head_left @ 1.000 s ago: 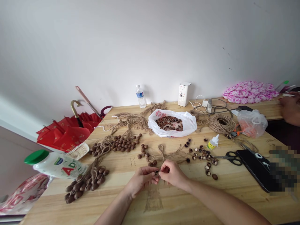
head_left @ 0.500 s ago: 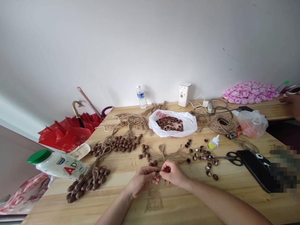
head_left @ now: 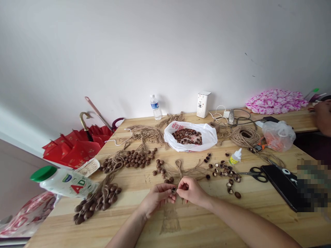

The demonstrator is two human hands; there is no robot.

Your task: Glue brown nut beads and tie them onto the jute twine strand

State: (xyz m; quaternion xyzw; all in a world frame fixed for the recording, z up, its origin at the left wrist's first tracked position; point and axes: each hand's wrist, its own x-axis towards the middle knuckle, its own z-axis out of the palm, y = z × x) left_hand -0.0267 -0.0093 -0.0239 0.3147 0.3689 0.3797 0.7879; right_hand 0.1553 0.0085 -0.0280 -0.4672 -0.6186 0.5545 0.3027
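Near the front of the table, my left hand (head_left: pixel 159 197) pinches a brown nut shell (head_left: pixel 173 190), its hollow side showing. My right hand (head_left: pixel 192 191) is closed right beside it, thumb and fingertips together on a strand of twine, whose end pokes out below. Just beyond the hands lies the knotted twine hanger (head_left: pixel 178 166), with a loop at its top and loose strands fanned to both sides. Several brown shells (head_left: pixel 159 167) sit at the ends of its left strands. Open half shells (head_left: pixel 224 168) are scattered to the right.
A white plastic bag (head_left: pixel 191 146) of shells stands mid-table. To the right are a glue bottle (head_left: pixel 235 157), scissors (head_left: pixel 257 174), a twine coil (head_left: pixel 245 136) and a black phone (head_left: pixel 279 187). Finished-looking shell bunches (head_left: pixel 97 203) and a white bottle (head_left: pixel 68 181) lie left. Another person's hand (head_left: pixel 323 117) shows far right.
Both my hands stay in nearly the same place, with the shell between the left fingertips turned slightly. At the far right the other person's hand has shifted a little.
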